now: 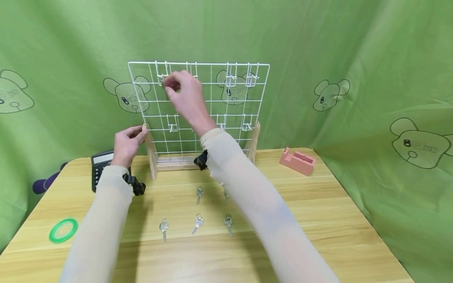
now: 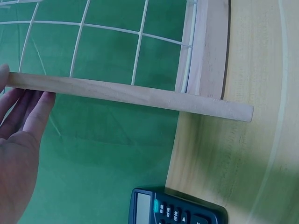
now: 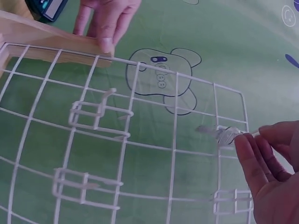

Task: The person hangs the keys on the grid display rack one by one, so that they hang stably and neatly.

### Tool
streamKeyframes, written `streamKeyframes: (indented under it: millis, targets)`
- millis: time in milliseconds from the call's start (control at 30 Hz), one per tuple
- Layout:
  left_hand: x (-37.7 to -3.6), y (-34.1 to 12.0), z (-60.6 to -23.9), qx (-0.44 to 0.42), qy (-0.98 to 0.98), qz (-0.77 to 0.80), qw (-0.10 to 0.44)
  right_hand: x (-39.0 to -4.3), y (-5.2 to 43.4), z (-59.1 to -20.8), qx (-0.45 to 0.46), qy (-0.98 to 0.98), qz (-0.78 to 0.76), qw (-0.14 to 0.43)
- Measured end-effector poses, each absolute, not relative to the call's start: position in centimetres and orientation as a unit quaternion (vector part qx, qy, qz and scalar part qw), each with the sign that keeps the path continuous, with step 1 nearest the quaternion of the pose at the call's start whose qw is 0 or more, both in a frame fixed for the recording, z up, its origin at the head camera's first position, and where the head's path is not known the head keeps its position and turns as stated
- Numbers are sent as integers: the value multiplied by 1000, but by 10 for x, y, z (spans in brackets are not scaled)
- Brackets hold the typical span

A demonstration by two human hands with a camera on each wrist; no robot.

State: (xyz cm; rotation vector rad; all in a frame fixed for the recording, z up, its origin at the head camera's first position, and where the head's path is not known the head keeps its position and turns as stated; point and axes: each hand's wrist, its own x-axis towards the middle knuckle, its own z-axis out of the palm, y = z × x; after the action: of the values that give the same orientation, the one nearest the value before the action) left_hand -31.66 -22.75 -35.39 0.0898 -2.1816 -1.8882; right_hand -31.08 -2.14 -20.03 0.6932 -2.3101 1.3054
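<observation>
The right hand (image 1: 184, 94) pinches a key (image 3: 226, 135) at a hook in the upper left of the wire grid (image 1: 212, 102), its blade pointing leftward from the fingertips; the left hand (image 1: 127, 143), fingers curled, steadies the wooden post (image 1: 151, 153) on the tabletop (image 1: 318, 220)

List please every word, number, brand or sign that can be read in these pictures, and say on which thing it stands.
No text can be read anywhere.
Calculator: its key marks are too small and blurred to read; the display shows nothing legible.
Green cloth: only printed cartoon animal faces, no words.
Keys, pink tape dispenser, green tape ring: no legible marking shows.
</observation>
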Motion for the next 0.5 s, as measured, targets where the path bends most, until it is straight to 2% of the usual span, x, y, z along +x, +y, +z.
streamKeyframes:
  millis: [500]
  targets:
    - [-314, -227, -353, 25, -746, -653, 123, -288, 16, -256, 320, -843, 415, 120]
